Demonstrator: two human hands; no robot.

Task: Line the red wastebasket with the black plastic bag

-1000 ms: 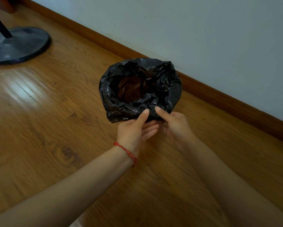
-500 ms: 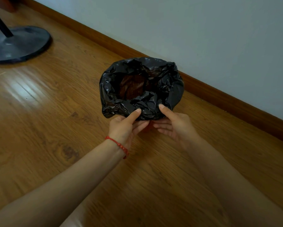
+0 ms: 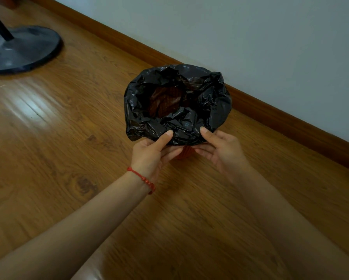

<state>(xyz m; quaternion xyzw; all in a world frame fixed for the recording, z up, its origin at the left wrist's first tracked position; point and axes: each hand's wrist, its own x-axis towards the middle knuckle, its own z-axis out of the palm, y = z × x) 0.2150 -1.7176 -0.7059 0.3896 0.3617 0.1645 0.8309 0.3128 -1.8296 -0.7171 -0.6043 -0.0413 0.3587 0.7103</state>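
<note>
Black plastic bag [image 3: 191, 126] is sitting draped over the mouth of the red wastebasket [image 3: 185, 153], its crumpled film folding down over the rim all round and sagging into the middle, where a reddish patch of the basket's inside is showing through the thin plastic. Only a small strip of the red wall is peeking out under the bag's hem at six o'clock, between the two hands. The basket is standing on the wooden floor [image 3: 68, 138], near the baseboard [image 3: 280, 116] that is running behind it from eleven o'clock to three o'clock.

The left hand [image 3: 151, 154] is pinching the hem at about seven o'clock of the rim, thumb on top and fingers curled beneath. The right hand [image 3: 220, 148] is gripping the hem likewise at about five o'clock.

The bag is looking very light, soft and slippery, likely to tear if tugged hard and to creep back up if released loosely. The hem is probably the best place to hold, working round the rim in short pulls. The basket itself is appearing light enough to tip or slide under a downward pull.

At ten o'clock, well apart, a dark round stand base [image 3: 22, 49] with a slanting pole is resting on the floor. Nothing is standing between the hands and the rim; only the far side, close to the baseboard, seems harder to reach.
</note>
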